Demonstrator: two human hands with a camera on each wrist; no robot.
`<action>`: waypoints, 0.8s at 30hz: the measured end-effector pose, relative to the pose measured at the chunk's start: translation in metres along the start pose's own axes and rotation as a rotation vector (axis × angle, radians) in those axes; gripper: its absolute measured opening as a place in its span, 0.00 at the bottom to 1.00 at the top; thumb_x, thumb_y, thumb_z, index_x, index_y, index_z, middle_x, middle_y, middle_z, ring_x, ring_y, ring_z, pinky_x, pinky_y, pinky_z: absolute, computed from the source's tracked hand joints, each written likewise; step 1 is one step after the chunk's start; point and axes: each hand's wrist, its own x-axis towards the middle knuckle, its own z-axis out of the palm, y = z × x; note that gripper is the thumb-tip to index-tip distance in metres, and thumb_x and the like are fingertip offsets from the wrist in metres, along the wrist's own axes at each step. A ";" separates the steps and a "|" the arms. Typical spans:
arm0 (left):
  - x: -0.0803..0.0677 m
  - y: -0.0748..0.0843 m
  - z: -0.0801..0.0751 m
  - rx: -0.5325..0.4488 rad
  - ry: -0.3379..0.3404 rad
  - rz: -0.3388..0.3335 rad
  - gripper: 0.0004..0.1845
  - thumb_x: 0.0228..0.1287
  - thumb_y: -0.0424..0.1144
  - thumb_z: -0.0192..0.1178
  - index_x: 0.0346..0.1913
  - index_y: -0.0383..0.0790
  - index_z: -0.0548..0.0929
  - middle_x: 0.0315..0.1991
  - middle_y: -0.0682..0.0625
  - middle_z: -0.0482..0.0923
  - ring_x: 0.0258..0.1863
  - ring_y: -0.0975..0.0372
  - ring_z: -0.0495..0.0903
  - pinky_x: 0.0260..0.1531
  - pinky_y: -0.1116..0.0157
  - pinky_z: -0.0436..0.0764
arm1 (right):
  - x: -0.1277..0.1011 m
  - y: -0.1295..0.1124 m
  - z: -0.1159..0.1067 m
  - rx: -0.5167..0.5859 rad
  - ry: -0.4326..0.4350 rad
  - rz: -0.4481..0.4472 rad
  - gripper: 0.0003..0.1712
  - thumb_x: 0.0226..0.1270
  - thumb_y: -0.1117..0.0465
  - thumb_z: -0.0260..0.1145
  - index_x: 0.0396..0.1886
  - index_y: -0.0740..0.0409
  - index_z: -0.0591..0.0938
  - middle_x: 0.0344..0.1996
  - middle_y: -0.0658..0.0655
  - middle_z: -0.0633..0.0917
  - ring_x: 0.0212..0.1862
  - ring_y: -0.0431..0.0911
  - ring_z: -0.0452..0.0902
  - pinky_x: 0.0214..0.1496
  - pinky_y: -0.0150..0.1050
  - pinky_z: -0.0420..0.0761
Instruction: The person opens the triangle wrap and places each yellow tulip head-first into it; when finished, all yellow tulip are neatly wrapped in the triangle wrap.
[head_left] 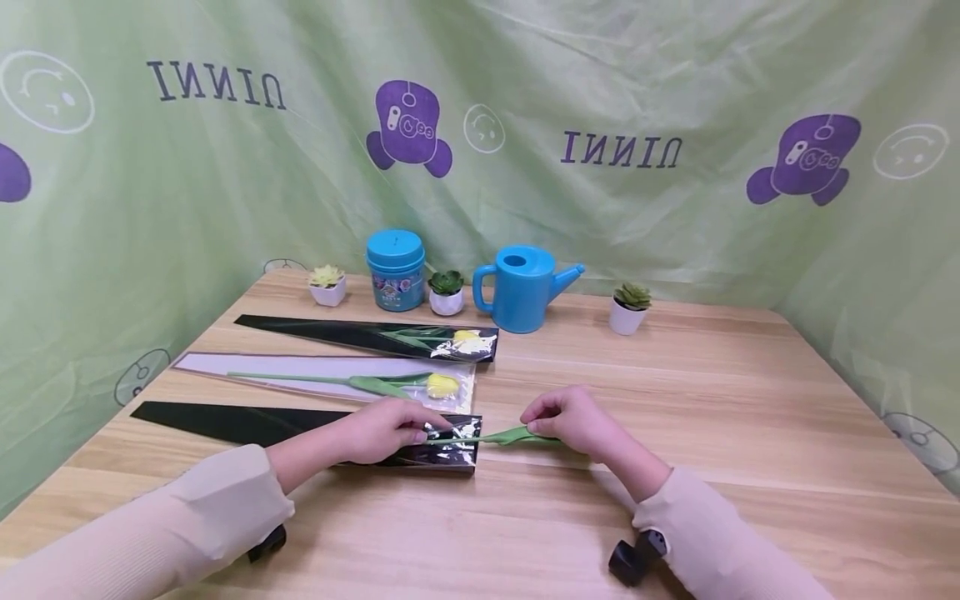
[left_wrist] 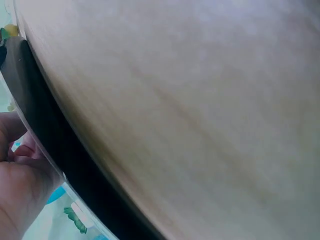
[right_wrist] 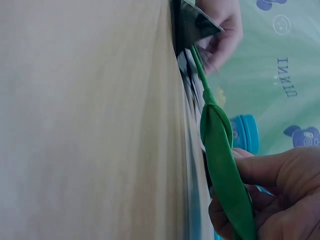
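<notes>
Both forearms come in from the near edge in pale sleeves, angled toward each other. The left hand (head_left: pixel 386 429) lies palm down, knuckles up, its fingers curled and pinching at the fingertips. The right hand (head_left: pixel 573 421) sits just across from it, wrist bent, thumb and fingers closed in a pinch. A dark mount shows under each wrist. The hands are near but apart.

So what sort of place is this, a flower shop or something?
More likely a staged recording corner than a real shop: a wooden table is walled in by a green printed backdrop, with a blue watering can and small potted succulents set out as props beside wrapped artificial flowers.
</notes>
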 end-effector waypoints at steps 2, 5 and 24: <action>0.001 0.000 0.001 -0.001 0.001 -0.010 0.18 0.65 0.30 0.53 0.54 0.50 0.80 0.53 0.49 0.77 0.53 0.59 0.73 0.55 0.53 0.70 | 0.001 -0.002 0.004 0.020 0.007 0.012 0.05 0.54 0.71 0.67 0.32 0.65 0.85 0.26 0.53 0.83 0.32 0.42 0.72 0.35 0.35 0.72; 0.002 0.001 0.002 0.003 0.001 -0.012 0.18 0.65 0.30 0.53 0.54 0.50 0.80 0.52 0.50 0.77 0.50 0.60 0.73 0.54 0.53 0.71 | 0.005 -0.005 0.010 0.052 0.018 0.052 0.05 0.54 0.72 0.67 0.31 0.65 0.85 0.26 0.52 0.83 0.31 0.42 0.71 0.34 0.34 0.72; 0.005 0.001 0.002 0.018 -0.004 0.020 0.17 0.65 0.30 0.53 0.53 0.50 0.81 0.50 0.50 0.78 0.49 0.59 0.74 0.54 0.52 0.70 | 0.017 -0.023 0.039 0.063 0.074 0.177 0.06 0.54 0.72 0.66 0.28 0.59 0.86 0.26 0.52 0.81 0.34 0.45 0.71 0.36 0.34 0.70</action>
